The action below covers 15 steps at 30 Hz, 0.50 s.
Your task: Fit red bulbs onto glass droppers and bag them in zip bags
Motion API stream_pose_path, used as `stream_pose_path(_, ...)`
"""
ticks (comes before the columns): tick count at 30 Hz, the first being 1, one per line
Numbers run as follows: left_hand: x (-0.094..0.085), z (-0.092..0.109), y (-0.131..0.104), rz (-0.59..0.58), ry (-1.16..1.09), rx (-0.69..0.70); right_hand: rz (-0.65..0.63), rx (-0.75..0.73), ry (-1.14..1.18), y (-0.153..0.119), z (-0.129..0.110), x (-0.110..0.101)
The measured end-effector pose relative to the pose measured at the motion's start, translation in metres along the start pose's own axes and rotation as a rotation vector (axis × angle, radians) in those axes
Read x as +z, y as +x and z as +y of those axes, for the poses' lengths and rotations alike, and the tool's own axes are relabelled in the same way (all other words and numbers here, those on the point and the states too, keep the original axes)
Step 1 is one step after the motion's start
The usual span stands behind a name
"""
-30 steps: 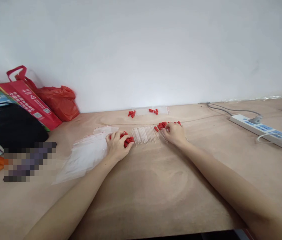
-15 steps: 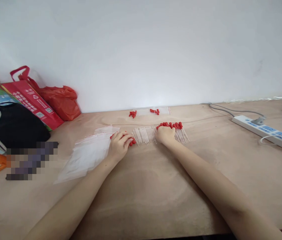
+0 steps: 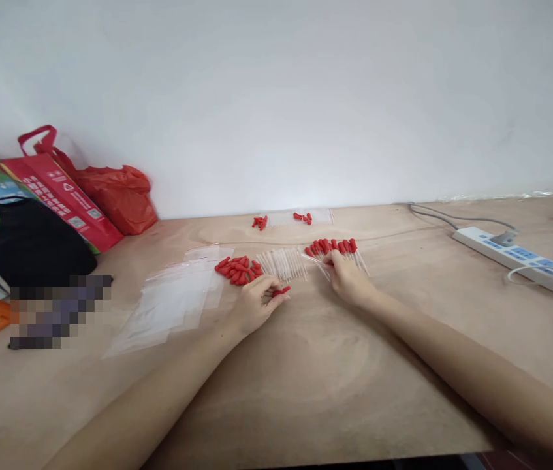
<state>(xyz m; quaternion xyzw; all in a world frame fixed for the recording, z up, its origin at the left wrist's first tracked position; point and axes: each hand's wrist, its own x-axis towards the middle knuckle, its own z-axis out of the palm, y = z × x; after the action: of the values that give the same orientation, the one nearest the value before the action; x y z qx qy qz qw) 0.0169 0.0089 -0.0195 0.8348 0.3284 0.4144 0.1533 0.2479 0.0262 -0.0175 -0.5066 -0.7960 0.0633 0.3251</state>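
My left hand [image 3: 258,303] pinches a red rubber dropper bulb [image 3: 282,291] just above the table. Behind it lies a loose pile of similar red bulbs [image 3: 237,269]. My right hand [image 3: 348,279] is closed on a clear glass dropper tube [image 3: 316,262], which points to the left from the fingertips. Between the hands, a row of bare thin tubes [image 3: 283,264] lies side by side. Beyond my right hand is a row of droppers with red bulbs [image 3: 343,245] on their far ends, partly hidden by the hand.
Clear zip bags [image 3: 163,303] lie overlapped at left. Another bag [image 3: 281,217] with red bulbs lies near the wall. A white power strip [image 3: 521,258] with cables is at right. A black bag [image 3: 36,245] and red bags [image 3: 119,196] stand at far left.
My left hand has moved right and nearer me from the bulb pile, now with one bulb in its fingers. My right hand has shifted slightly right, showing a tube in its grip.
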Motion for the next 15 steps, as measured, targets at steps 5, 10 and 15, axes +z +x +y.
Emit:
stream_pose_path(5,0.005,0.002,-0.002,-0.039,0.118,-0.035,0.041,-0.244,0.101,-0.035,0.001,-0.008)
stream_pose_path(10,0.006,0.012,0.0,-0.102,0.155,0.035,0.08,-0.252,0.153,-0.039,-0.013,-0.006)
stream_pose_path(15,0.008,0.012,0.002,-0.085,0.177,0.052,0.075,-0.246,0.179,-0.037,-0.022,-0.002)
